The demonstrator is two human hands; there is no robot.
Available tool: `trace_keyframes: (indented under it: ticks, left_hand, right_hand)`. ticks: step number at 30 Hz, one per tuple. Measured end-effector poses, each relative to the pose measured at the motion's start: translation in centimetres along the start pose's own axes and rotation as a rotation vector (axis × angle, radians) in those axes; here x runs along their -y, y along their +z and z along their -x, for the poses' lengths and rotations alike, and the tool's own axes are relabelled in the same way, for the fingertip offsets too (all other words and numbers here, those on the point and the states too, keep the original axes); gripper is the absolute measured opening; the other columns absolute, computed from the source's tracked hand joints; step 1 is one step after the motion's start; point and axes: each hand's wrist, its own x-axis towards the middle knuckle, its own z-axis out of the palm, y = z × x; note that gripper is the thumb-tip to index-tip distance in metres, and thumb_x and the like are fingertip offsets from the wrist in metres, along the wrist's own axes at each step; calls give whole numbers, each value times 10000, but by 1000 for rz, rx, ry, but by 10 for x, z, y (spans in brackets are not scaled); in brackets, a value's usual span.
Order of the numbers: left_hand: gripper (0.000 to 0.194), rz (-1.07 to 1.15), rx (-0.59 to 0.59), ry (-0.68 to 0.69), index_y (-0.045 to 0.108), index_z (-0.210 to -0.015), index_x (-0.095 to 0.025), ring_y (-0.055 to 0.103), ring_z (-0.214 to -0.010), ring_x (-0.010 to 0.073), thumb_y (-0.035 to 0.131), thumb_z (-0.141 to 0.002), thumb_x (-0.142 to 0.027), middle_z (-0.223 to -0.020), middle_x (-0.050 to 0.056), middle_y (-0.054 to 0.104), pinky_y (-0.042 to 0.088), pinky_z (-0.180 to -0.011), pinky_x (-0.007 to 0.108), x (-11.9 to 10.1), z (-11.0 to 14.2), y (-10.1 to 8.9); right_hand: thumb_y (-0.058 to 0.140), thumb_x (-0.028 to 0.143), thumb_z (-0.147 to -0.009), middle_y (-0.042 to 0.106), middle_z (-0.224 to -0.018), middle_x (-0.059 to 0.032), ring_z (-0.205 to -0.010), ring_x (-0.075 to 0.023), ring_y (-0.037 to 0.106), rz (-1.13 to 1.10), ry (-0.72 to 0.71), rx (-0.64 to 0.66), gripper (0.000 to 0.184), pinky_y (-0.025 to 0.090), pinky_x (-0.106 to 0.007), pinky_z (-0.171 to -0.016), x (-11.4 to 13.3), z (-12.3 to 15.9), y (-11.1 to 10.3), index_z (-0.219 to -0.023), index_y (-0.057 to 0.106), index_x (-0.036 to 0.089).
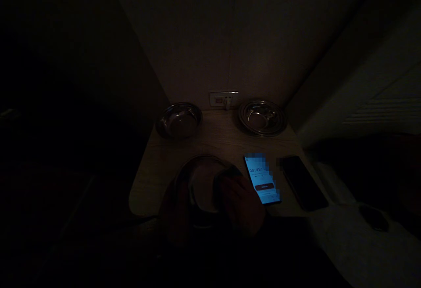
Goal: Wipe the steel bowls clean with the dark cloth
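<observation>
The room is very dark. A round metal plate [200, 178] sits at the near edge of a small wooden table [154, 165]. My left hand [176, 211] grips the plate's left rim. My right hand [243, 204] rests on the plate's right side, closed round a dark cloth [226, 176] pressed against the plate. A lit phone [262, 180] showing a timer lies just right of my right hand.
Two more metal dishes stand at the back of the table, a bowl [179, 120] on the left and a plate [262, 117] on the right. A wall socket [223, 99] with a cable sits between them. A dark phone [302, 182] lies beside the lit one. Pale bedding [355, 239] is at right.
</observation>
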Motion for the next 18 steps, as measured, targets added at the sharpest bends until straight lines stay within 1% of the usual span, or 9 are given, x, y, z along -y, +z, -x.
trace_keyframes:
  ticks: [4,8,11,14,17,18]
  left_hand:
    - [431,-21,-4,9,617,-1094,-199,574,-1032,238,507,-784,-477,-1123,79,631,430,-912,358,-3,0,-2]
    - [452,-64,-19,-25,615,-1095,-190,569,-1041,253,518,-772,-491,-1125,96,630,423,-915,374,-4,1,-3]
    - [436,-52,-25,10,618,-1084,-192,557,-1062,252,514,-775,-481,-1145,93,623,419,-919,367,-5,3,-2]
    - [422,-21,-16,30,626,-1071,-190,578,-1020,246,519,-774,-471,-1113,94,637,438,-888,361,-4,2,-3]
    - [431,-15,-10,34,632,-1063,-184,578,-1010,254,534,-762,-477,-1098,97,640,435,-886,367,-2,1,-3]
    - [435,-12,-7,38,632,-1062,-181,579,-1004,254,530,-763,-481,-1092,97,642,433,-887,369,-1,0,-4]
  right_hand:
    - [509,176,-844,671,-1088,-37,-916,-225,546,-31,-3,0,230,498,-362,-772,5,-6,4,-1028,647,171]
    - [469,158,-857,671,-1076,-67,-913,-219,545,-13,-6,0,256,495,-354,-766,3,-5,4,-1045,643,150]
    - [479,179,-865,668,-1081,-65,-920,-218,544,-24,-18,-1,235,492,-356,-757,3,-9,7,-1027,648,162]
    - [491,164,-853,676,-1060,-59,-897,-214,550,-31,-20,-7,223,493,-359,-753,2,-13,9,-1002,657,170]
    - [487,145,-845,669,-1075,-81,-916,-222,549,-13,-9,16,250,493,-365,-764,4,-11,9,-1033,651,155]
    - [489,158,-850,666,-1083,-76,-917,-217,550,-35,-15,30,248,496,-354,-752,5,-9,9,-1042,647,162]
